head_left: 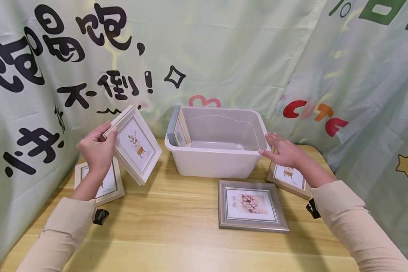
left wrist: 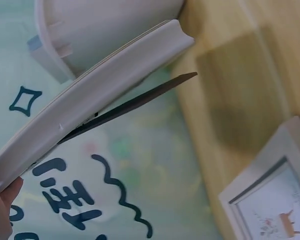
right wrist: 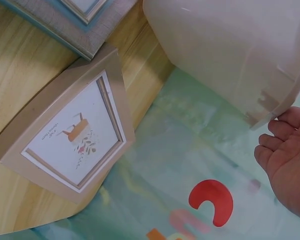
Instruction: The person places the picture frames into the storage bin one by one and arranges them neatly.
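White picture frame was tilted, pinched by left hand, loosely spread right hand touched grey bin.

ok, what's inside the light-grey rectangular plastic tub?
At least one blue-and-beige rectangular picture frame stands at the left end. Tub's near wall hides the nearer floor.

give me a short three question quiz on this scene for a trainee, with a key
1. What does the left hand hold?
2. True or false: the tub has no frame in it.
3. The right hand touches: a) the grey frame; b) the tub; c) the table.

Key
1. A white frame, raised off the table.
2. False: a blue-sided frame stands inside it, at the left end in the head view.
3. b
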A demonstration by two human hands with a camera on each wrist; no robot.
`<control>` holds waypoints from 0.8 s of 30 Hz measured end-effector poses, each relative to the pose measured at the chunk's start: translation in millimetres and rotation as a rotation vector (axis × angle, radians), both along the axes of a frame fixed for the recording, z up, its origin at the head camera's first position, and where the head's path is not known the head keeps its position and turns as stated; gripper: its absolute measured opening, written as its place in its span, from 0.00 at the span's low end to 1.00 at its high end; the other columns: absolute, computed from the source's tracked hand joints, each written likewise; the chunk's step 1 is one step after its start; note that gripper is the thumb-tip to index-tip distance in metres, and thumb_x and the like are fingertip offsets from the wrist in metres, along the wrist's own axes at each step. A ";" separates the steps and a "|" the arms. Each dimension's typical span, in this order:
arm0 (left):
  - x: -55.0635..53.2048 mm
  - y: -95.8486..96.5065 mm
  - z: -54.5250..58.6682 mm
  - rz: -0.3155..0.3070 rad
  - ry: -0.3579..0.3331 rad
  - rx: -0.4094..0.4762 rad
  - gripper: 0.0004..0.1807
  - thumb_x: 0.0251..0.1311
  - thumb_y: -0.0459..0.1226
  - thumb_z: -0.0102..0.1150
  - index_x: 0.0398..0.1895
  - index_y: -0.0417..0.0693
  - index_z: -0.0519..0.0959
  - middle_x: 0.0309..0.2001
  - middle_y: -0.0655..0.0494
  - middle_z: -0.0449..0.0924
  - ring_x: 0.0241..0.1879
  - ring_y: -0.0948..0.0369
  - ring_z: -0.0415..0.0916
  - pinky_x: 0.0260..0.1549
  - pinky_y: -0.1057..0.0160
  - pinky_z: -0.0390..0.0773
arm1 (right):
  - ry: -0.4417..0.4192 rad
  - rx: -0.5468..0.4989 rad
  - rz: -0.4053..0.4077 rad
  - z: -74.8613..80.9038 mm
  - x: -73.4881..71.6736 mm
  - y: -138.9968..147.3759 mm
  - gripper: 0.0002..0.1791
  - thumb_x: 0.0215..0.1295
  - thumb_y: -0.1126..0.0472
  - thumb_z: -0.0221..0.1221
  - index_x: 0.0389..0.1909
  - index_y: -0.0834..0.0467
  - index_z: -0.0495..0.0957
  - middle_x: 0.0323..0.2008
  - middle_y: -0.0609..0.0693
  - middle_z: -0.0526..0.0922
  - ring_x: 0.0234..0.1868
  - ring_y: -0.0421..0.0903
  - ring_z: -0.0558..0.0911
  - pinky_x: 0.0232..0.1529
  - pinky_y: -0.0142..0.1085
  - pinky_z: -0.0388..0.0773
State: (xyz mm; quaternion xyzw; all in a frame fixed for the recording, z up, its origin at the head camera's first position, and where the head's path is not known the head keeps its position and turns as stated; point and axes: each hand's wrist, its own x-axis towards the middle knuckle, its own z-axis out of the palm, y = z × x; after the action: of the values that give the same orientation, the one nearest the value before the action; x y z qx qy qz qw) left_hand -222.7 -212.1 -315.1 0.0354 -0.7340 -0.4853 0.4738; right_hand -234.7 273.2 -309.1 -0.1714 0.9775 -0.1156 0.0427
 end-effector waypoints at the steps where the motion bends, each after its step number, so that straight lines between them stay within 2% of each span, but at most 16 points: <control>1: -0.2 0.5 2.8 0.004 0.007 -0.003 0.11 0.50 0.31 0.65 0.37 0.34 0.84 0.41 0.42 0.84 0.14 0.82 0.60 0.18 0.84 0.62 | -0.002 0.001 0.000 0.2 -0.1 0.1 0.42 0.66 0.43 0.47 0.69 0.69 0.49 0.69 0.70 0.50 0.70 0.66 0.49 0.67 0.61 0.50; 6: -1.3 4.9 14.2 0.014 0.044 0.004 0.11 0.50 0.34 0.66 0.37 0.37 0.84 0.41 0.44 0.84 0.15 0.82 0.63 0.19 0.85 0.64 | -0.007 0.002 -0.001 0.8 0.2 0.1 0.43 0.66 0.42 0.47 0.69 0.69 0.49 0.70 0.69 0.49 0.70 0.66 0.49 0.67 0.60 0.50; 9: -2.7 8.6 20.9 0.028 0.057 0.007 0.11 0.50 0.34 0.66 0.37 0.37 0.84 0.41 0.46 0.84 0.21 0.85 0.69 0.22 0.85 0.66 | -0.010 -0.002 -0.001 1.2 0.4 0.1 0.43 0.66 0.42 0.47 0.69 0.69 0.49 0.70 0.69 0.50 0.70 0.66 0.49 0.67 0.60 0.50; 12: -4.0 11.4 28.3 0.047 0.066 -0.006 0.11 0.50 0.34 0.65 0.37 0.38 0.84 0.41 0.46 0.84 0.23 0.86 0.70 0.24 0.86 0.67 | -0.013 -0.009 -0.006 1.5 0.6 -0.1 0.43 0.66 0.42 0.48 0.69 0.69 0.49 0.70 0.69 0.50 0.70 0.67 0.49 0.67 0.60 0.50; 16: -3.4 14.8 38.8 0.060 0.067 -0.032 0.11 0.51 0.34 0.65 0.37 0.39 0.84 0.41 0.46 0.84 0.20 0.86 0.66 0.22 0.85 0.65 | -0.017 -0.010 -0.007 1.1 0.5 0.2 0.43 0.66 0.42 0.48 0.69 0.69 0.49 0.70 0.69 0.49 0.70 0.67 0.49 0.67 0.61 0.50; 20: -1.5 19.1 50.2 0.071 0.065 -0.075 0.11 0.52 0.33 0.64 0.38 0.39 0.84 0.42 0.47 0.84 0.24 0.86 0.69 0.24 0.86 0.66 | -0.017 -0.008 -0.003 0.1 0.1 0.3 0.43 0.66 0.42 0.47 0.69 0.69 0.49 0.69 0.70 0.49 0.70 0.67 0.49 0.67 0.61 0.50; 22: -1.0 21.4 55.4 0.074 0.071 -0.109 0.11 0.52 0.33 0.64 0.39 0.38 0.83 0.42 0.46 0.84 0.31 0.80 0.77 0.27 0.87 0.68 | -0.014 -0.011 -0.004 0.1 0.2 0.0 0.43 0.66 0.42 0.48 0.69 0.69 0.49 0.69 0.70 0.50 0.70 0.67 0.49 0.67 0.61 0.50; 24: -0.6 23.7 59.6 0.070 0.081 -0.133 0.11 0.52 0.32 0.63 0.38 0.36 0.83 0.42 0.44 0.84 0.38 0.69 0.82 0.32 0.88 0.70 | -0.012 -0.011 -0.004 0.1 0.5 0.0 0.43 0.66 0.42 0.48 0.69 0.69 0.49 0.69 0.70 0.50 0.70 0.67 0.49 0.67 0.61 0.50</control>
State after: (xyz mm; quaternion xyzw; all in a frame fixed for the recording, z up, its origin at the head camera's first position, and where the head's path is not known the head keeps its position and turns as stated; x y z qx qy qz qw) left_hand -223.3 -188.4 -255.6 0.0097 -0.7433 -0.4196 0.5209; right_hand -234.2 273.1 -309.0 -0.1689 0.9769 -0.1223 0.0474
